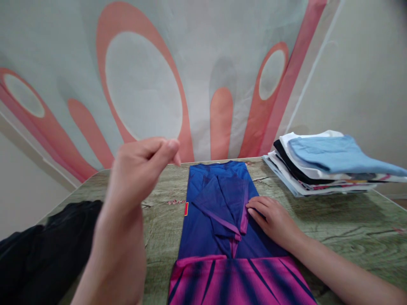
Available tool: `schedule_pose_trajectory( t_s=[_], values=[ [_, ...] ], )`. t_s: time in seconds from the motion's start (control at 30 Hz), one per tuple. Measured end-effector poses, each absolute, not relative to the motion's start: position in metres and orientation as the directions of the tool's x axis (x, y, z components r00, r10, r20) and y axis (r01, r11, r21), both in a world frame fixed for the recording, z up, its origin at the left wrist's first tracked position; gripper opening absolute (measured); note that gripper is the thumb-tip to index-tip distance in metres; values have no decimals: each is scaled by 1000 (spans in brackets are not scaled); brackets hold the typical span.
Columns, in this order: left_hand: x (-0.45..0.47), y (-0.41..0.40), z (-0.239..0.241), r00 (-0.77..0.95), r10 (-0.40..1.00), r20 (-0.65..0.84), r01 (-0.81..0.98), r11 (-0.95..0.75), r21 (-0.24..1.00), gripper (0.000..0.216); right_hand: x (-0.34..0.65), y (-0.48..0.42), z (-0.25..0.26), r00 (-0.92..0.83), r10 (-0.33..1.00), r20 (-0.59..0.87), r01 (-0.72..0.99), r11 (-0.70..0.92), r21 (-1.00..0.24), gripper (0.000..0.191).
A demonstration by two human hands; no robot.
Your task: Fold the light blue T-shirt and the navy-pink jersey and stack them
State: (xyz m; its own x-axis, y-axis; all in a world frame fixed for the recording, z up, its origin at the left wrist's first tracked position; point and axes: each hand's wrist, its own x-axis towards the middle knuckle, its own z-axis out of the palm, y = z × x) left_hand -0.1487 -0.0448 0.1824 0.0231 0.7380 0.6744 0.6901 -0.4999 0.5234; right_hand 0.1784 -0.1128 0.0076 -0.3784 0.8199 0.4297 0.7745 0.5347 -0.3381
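Observation:
A blue and pink sports shirt (210, 224) lies lengthwise on the green patterned table (349, 228), its sleeves folded in over the middle. My right hand (270, 216) rests flat on the shirt's right side, fingers stretched out beside the folded sleeve's pink cuff. My left hand (140, 169) is raised above the table to the left of the shirt, fingers curled loosely with the thumb against them, and I see nothing in it.
A stack of folded clothes (327, 165), light blue on top, sits at the table's far right. A dark garment (47, 250) lies heaped at the near left. A wall hanging with pink ovals (143, 84) hangs behind the table.

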Motion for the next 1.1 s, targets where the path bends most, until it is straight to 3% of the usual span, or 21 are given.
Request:
schedule_pose_trajectory(
  t_s=[0.07,0.17,0.33,0.6,0.77,0.9,1.1],
  values=[
    [-148,-12,161,26,817,576,793,-368,486,37,178,-114,8,-376,822,429,778,531,-336,20],
    [-150,47,113,-23,976,218,950,-47,308,32,178,-115,8,-376,813,444,779,537,-323,21],
    [-153,105,59,-118,992,47,969,105,225,22,178,-113,8,-371,806,461,785,538,-308,20],
    [-148,125,51,16,999,34,983,-22,184,32,161,-136,28,-456,751,477,724,625,-291,27],
    [-155,130,47,169,986,-7,967,-164,196,22,135,-171,48,-666,679,309,559,729,-395,38],
    [-161,133,46,219,975,-29,953,-207,223,22,133,-171,51,-728,655,201,534,726,-432,35],
    [-163,143,39,187,982,-37,961,-175,212,18,139,-162,46,-741,642,197,521,735,-435,32]
  ],
)
